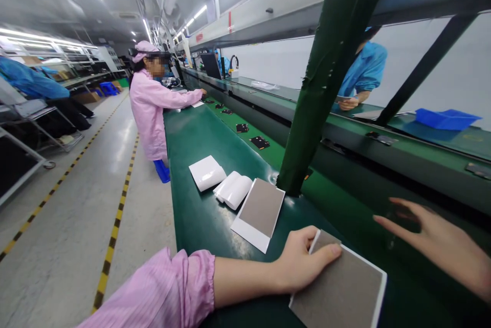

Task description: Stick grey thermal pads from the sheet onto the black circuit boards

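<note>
Left hand (301, 261): fingers grasping corner of grey, white-edged sheet (345, 287), thumb on top; sheet at near end of tabletop (210, 136). Right hand (441, 238): blurred, well apart from sheet, thumb and forefinger spread. Second grey sheet (263, 208) lies just beyond left hand, curled white sheets (236, 190) beside it. Farther off, flat black pieces (260, 142) spaced along green strip (276, 146); co-worker in pink (148, 113) reaches toward strip.

The green bench (199, 133) bears white and gray-faced sheets (264, 205).
</note>
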A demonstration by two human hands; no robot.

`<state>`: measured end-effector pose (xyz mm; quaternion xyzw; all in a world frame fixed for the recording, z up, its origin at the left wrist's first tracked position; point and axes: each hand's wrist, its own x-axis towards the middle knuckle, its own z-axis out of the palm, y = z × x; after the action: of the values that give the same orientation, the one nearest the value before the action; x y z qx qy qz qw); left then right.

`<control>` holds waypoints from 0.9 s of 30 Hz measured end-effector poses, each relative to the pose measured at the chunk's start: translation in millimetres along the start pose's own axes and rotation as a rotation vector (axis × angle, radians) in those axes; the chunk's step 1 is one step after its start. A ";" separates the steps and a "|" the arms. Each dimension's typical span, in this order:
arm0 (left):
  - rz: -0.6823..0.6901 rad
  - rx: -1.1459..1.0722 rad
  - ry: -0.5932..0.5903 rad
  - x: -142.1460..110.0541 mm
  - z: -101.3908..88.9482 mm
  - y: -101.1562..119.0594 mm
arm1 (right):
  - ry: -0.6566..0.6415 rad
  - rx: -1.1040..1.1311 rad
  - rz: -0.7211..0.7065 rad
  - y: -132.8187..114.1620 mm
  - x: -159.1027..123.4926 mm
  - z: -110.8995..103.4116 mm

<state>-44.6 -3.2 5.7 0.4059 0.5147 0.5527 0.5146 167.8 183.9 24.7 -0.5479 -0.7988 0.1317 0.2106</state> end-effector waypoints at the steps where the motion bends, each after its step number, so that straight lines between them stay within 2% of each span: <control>1: 0.000 -0.001 -0.002 -0.3 0.3 -0.4 | -0.029 0.037 0.012 -14.9 -1.3 5.4; 3: -0.003 -0.002 -0.001 -1.0 1.1 -1.2 | -0.104 0.098 0.010 -36.6 -3.9 15.4; 6: -0.018 -0.021 0.009 -1.0 1.1 -0.6 | -0.163 0.140 -0.013 -54.6 -7.9 21.2; 9: -0.020 -0.059 0.018 0.8 -2.3 3.7 | -0.181 0.217 -0.035 -73.9 -14.7 12.9; 14: 0.065 -0.101 0.085 7.5 -12.2 12.9 | -0.404 0.322 -0.223 -115.6 -31.8 -4.4; 17: 0.081 -0.136 0.097 10.6 -15.8 15.4 | -0.367 0.322 -0.286 -129.6 -37.9 -7.3; 21: 0.095 -0.110 0.100 11.5 -17.5 18.7 | -0.304 0.328 -0.321 -135.8 -39.8 -7.8; 27: 0.130 0.000 0.078 10.9 -19.2 19.1 | -0.285 0.347 -0.295 -138.0 -41.6 -4.6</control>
<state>-67.8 5.7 20.9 0.4167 0.5069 0.6002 0.4573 69.8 94.7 81.6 -0.3570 -0.8571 0.3103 0.2040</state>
